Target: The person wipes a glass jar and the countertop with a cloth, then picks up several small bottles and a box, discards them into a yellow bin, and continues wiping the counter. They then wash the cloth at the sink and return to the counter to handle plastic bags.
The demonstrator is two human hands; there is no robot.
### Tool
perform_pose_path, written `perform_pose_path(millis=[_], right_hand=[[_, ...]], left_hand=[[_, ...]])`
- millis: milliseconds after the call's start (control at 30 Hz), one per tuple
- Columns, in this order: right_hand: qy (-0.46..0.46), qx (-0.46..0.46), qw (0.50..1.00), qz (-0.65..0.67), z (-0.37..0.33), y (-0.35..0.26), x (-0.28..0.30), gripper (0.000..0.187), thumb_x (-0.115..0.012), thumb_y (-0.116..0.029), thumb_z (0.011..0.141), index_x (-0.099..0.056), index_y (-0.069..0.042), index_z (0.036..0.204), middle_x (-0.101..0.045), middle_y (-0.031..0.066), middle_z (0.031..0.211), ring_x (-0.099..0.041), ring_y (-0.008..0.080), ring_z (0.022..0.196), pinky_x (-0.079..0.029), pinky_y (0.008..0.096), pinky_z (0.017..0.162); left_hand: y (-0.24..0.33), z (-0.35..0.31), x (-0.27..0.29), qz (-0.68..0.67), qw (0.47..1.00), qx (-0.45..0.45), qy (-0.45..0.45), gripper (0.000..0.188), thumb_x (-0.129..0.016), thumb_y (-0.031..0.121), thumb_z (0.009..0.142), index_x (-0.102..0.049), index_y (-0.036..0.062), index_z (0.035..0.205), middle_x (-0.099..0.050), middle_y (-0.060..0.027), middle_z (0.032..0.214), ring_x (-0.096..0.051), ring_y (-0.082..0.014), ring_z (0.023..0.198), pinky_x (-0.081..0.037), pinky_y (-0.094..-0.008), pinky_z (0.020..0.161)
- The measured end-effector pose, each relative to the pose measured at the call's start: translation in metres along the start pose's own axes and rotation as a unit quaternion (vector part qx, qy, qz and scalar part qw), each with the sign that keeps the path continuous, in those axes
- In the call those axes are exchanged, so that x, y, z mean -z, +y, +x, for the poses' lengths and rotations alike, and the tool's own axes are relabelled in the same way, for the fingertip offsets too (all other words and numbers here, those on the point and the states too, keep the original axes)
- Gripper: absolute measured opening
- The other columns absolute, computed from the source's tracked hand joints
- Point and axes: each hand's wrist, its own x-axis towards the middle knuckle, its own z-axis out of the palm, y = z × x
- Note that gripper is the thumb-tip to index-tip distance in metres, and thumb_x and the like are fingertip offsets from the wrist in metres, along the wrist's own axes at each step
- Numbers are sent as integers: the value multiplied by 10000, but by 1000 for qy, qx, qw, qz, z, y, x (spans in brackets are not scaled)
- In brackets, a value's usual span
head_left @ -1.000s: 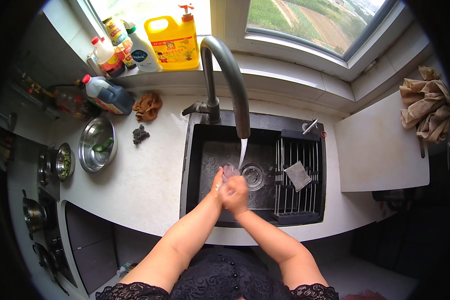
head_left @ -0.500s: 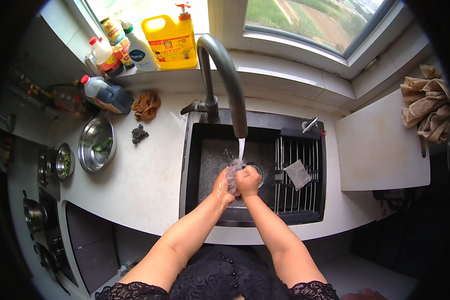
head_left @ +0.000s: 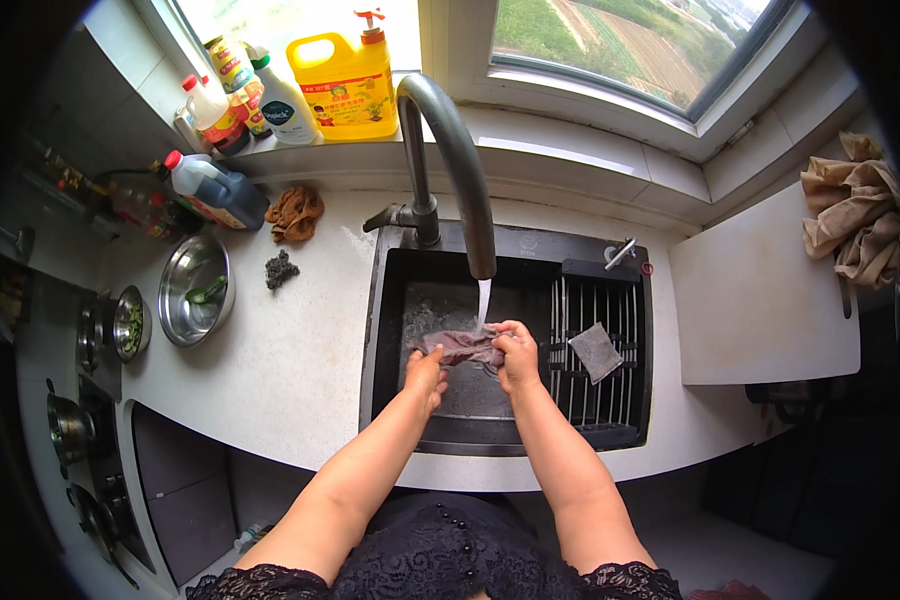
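Observation:
A wet pinkish-grey cloth (head_left: 462, 347) is stretched between my two hands inside the black sink (head_left: 395, 432). My left hand (head_left: 426, 377) pinches its left end, and my right hand (head_left: 515, 354) grips the right end. Water runs from the curved grey faucet (head_left: 456, 160) onto the cloth close to my right fingers. To the right of my hands, a grey scouring pad (head_left: 596, 353) lies on the metal drying rack (head_left: 562, 405) that covers the sink's right side.
Left on the counter stand a steel bowl (head_left: 182, 318) holding a green vegetable and a smaller bowl of chopped greens (head_left: 131, 323). A brown rag (head_left: 295, 213) and a dark scrubber (head_left: 280, 270) lie behind. A yellow detergent jug (head_left: 346, 92) stands on the sill; a white board (head_left: 765, 300) is at right.
My hands have moved apart. The cloth, bunched between them under the stream before, is now spread out sideways.

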Motion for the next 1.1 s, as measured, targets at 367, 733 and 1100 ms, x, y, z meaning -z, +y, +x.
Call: perform_pose_path(millis=[367,733,1100], right_hand=[[-186,272,882,-338,-53,-20,-49,135,-532,14,636,-577,-20,759,-597,94,913,-565,192,901,-429,305,860],[-71,483,750,-447,-53,7,-60,211,-691,-124,712,-507,-83,617,-551,92,699,-534,298,694,-442,393,637],[39,369,814,-446,-24,13,-36,186,-630,-62,656,-482,-63,543,-527,108,609,-535,290,574,-443,375,528]], left_hand=[[-9,24,-11,-272,871,178,-369,564,-460,579,891,-547,85,1150,-607,-187,1057,-607,-320,997,-512,-465,854],[-24,63,-13,-397,703,89,-583,453,-499,559,856,-592,119,912,-611,-90,842,-596,-245,792,-500,-403,732],[17,-28,-39,-237,935,135,-226,219,-570,334,861,-578,141,758,-611,-37,695,-612,-200,655,-520,-370,608]])
